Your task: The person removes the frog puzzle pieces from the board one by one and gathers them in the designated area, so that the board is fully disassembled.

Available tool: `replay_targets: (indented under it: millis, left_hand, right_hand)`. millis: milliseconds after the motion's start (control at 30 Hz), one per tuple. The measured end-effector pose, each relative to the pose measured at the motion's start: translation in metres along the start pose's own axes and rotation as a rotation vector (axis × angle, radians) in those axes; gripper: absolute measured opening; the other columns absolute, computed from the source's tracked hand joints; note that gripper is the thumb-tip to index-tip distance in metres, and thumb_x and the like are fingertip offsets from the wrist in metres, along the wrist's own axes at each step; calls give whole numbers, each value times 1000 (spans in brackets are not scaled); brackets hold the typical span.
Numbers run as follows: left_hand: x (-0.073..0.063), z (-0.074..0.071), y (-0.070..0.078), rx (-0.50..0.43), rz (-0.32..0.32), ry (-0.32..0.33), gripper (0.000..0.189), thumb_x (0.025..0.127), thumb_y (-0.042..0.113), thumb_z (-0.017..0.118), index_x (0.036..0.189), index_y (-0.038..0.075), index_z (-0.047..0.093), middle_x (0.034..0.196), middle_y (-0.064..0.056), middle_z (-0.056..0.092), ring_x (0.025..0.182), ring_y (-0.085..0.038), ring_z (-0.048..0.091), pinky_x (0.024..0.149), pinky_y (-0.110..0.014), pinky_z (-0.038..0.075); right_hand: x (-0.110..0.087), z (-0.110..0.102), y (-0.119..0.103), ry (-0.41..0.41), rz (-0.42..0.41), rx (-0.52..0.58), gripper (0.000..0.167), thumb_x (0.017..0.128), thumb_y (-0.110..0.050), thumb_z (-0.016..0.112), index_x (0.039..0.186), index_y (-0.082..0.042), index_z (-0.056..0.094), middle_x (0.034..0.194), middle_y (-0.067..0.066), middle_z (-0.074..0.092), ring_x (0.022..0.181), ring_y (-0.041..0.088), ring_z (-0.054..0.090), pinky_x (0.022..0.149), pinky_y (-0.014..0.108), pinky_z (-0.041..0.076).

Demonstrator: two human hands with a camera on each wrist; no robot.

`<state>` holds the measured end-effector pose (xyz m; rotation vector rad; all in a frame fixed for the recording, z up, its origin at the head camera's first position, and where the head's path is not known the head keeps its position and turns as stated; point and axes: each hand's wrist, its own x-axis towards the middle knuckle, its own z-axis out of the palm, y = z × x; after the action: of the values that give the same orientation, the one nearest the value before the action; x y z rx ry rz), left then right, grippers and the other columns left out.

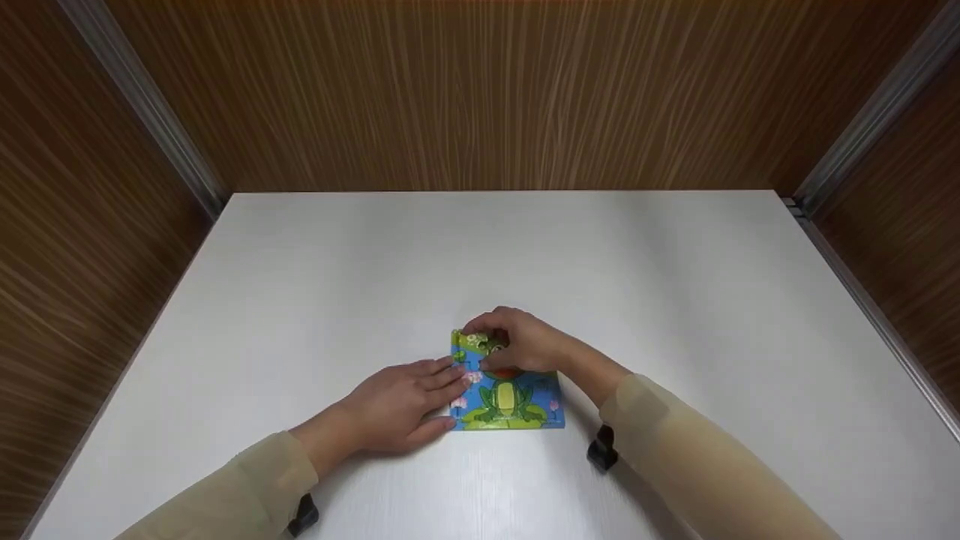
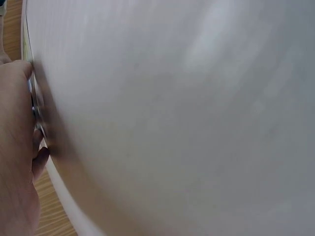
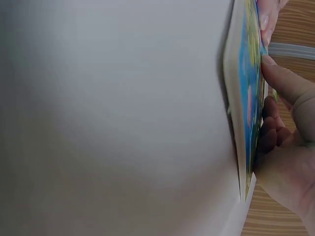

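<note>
Where the frog-picture board point(image 1: 507, 396) lies on the white table point(image 1: 480, 255), near its front and close to the middle, both hands are in contact with it. The left hand point(image 1: 405, 401) is set palm down at the board's left edge, its fingers extended and their tips overlapping that edge; the thumb points toward the lower left corner. The right hand point(image 1: 529, 341) is arched over the upper part, above the frog's head, with the thumb and fingers curved down to the surface; whether these fingers grip a separate piece cannot be told. Both forearms, in beige sleeves point(image 1: 697, 446), enter from the lower corners and converge on the board. Beneath each cuff sits a black fitting point(image 1: 602, 448). Beyond the table's far edge stands a wood-grain panel point(image 1: 480, 94).
</note>
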<state>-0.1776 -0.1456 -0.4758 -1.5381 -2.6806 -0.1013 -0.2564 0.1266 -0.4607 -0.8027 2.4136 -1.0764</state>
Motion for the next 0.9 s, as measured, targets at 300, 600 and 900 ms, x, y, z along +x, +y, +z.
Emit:
replay_targets:
  millis: [300,600,900]
  left_hand:
    - [2,-1,-1,-35,-18,-16,62,112,48,43,160,9,48,163,-7,46,154,-28,40,122,-42,38]
    - [1,1,0,-26,-17,-15,62,113,48,40,160,9,48,163,-6,45,154,-28,38,123,-40,37]
    - [1,0,1,-28,-31,-55,64,113,50,37,161,9,46,166,-7,42,156,-26,35,124,-40,34]
  right_hand:
    - [-1,2,2,76,-17,-80,46,91,-14,85,135,-12,71,115,-4,67,100,14,62,91,32,55]
    - [-1,-19,1,109,-71,-196,41,91,-16,85,129,-8,72,115,0,69,105,17,65,94,35,58]
    - [-9,-69,30,244,-19,-87,39,92,-17,84,130,-10,73,126,5,70,116,25,61,97,45,53]
